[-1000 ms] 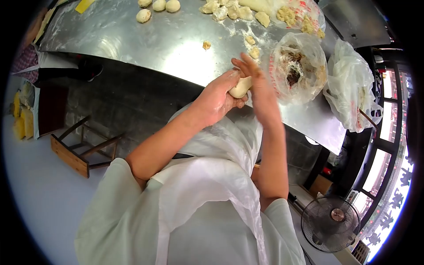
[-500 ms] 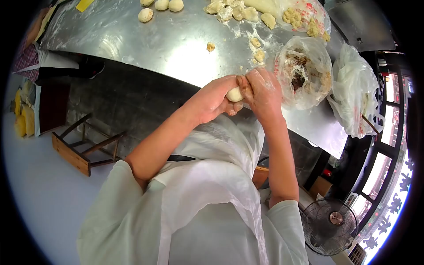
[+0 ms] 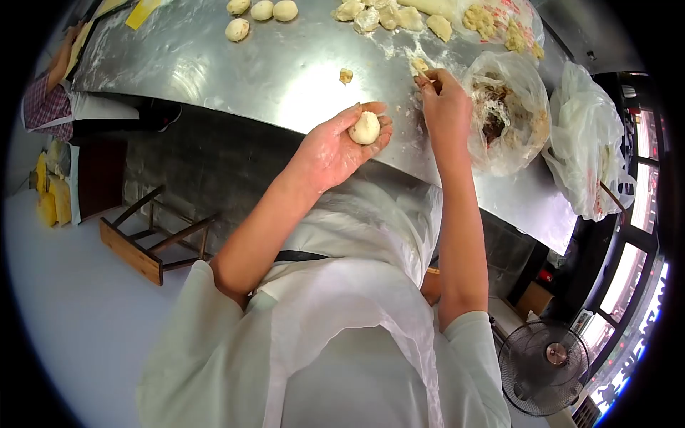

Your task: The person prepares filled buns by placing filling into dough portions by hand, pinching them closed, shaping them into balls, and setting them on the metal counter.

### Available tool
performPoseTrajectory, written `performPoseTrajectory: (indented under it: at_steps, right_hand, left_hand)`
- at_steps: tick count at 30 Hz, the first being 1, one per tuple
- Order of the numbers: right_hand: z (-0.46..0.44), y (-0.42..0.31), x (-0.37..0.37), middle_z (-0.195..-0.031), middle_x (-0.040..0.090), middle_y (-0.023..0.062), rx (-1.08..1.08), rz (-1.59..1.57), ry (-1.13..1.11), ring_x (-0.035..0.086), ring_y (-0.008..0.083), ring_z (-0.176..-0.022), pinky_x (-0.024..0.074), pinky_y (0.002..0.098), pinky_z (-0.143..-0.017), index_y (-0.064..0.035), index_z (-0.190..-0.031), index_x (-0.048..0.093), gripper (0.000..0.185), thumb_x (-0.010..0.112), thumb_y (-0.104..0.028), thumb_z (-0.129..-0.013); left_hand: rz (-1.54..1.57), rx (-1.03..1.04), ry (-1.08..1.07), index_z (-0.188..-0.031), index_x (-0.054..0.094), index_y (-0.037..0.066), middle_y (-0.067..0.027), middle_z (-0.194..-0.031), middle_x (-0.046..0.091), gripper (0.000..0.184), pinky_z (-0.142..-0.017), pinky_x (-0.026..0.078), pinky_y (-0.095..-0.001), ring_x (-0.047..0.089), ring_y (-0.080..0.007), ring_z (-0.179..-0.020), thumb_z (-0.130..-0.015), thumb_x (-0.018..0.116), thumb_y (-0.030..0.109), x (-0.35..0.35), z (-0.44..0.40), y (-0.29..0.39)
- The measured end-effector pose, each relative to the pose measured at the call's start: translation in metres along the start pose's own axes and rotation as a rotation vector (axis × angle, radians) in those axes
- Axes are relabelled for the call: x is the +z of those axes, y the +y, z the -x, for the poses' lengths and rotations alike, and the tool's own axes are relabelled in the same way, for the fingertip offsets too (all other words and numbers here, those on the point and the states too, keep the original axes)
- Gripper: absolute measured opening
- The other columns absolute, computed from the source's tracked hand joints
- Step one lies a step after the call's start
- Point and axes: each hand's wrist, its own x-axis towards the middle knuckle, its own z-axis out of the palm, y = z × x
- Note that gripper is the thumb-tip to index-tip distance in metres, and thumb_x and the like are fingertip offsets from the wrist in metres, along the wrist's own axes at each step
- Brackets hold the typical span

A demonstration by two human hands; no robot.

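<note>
My left hand [image 3: 335,146] is turned palm up in front of the table edge, fingers curled loosely around a round, pale dough ball [image 3: 365,128]. The ball has a small rough peak on top. Over the table, my right hand [image 3: 446,100] is closed in a pinch, apart from the ball. A small pale bit of dough shows at its fingertips, partly hidden by them. Just beyond them, a scrap of dough [image 3: 419,65] lies on the floury metal. Another brownish scrap [image 3: 346,75] sits alone on the table.
A plastic bag with dark filling [image 3: 510,118] stands right of my right hand, beside a white plastic bag [image 3: 586,143]. Several dough pieces [image 3: 389,18] and finished balls [image 3: 237,29] lie at the back of the metal table [image 3: 207,68]. Another person [image 3: 50,100] stands far left.
My hands have come apart from around the dough ball. The left keeps it, now uncovered in the palm; the right has moved up and away over the table, pinching.
</note>
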Motion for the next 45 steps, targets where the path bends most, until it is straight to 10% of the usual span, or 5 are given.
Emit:
performPoseTrajectory:
  at_steps: [8, 10, 18, 23, 45]
  right_hand:
    - [0.023, -0.023, -0.02, -0.082, 0.07, 0.004, 0.188, -0.487, 0.072, 0.058, 0.0086, -0.071, 0.0492, 0.0259, -0.067, 0.001, -0.107, 0.072, 0.019, 0.076, -0.014, -0.096]
    - [0.033, -0.018, -0.021, -0.083, 0.07, 0.002, 0.219, -0.557, -0.034, 0.058, 0.007, -0.073, 0.0491, 0.0251, -0.067, 0.0014, -0.109, 0.072, 0.018, 0.074, -0.012, -0.097]
    - [0.075, -0.013, -0.035, -0.11, 0.07, 0.0126, 0.051, -0.247, -0.303, 0.064, 0.0188, -0.084, 0.0549, 0.0329, -0.077, -0.002, -0.138, 0.061, 0.059, 0.084, -0.017, -0.085]
    - [0.066, -0.044, -0.013, -0.13, 0.062, 0.0213, -0.117, -0.123, -0.338, 0.063, 0.0399, -0.116, 0.0523, 0.0469, -0.095, -0.0014, -0.138, 0.058, 0.069, 0.087, -0.028, -0.081]
    - [-0.074, -0.174, 0.175, -0.117, 0.068, 0.0204, -0.602, -0.255, -0.269, 0.07, 0.0393, -0.101, 0.0577, 0.0456, -0.083, -0.004, -0.122, 0.061, 0.049, 0.085, -0.021, -0.083]
  left_hand:
    - [-2.025, 1.093, 0.126, -0.14, 0.053, -0.007, -0.0226, -0.138, 0.057, 0.047, -0.117, 0.04, -0.0493, 0.05, -0.0386, -0.135, -0.099, 0.06, 0.014, 0.025, -0.013, -0.015]
    - [-2.259, 0.905, 0.041, -0.143, 0.053, -0.002, -0.0241, -0.14, 0.056, 0.053, -0.123, 0.029, -0.0512, 0.041, -0.0433, -0.144, -0.095, 0.066, 0.017, 0.019, -0.026, -0.036]
    - [-1.132, 1.022, 0.386, -0.124, 0.066, 0.0, -0.007, -0.116, 0.07, 0.025, -0.093, 0.053, -0.0287, 0.066, -0.0152, -0.105, -0.103, 0.053, 0.0, 0.004, 0.009, 0.015]
    - [-1.303, 1.05, 0.383, -0.113, 0.07, -0.003, -0.0077, -0.111, 0.072, 0.02, -0.093, 0.054, -0.0295, 0.068, -0.0158, -0.103, -0.103, 0.053, -0.002, -0.027, 0.01, 0.036]
    - [-1.493, 1.304, 0.345, -0.098, 0.072, -0.004, -0.0166, -0.098, 0.074, 0.025, -0.081, 0.058, -0.036, 0.072, -0.0302, -0.089, -0.082, 0.058, -0.016, -0.043, -0.002, 0.051]
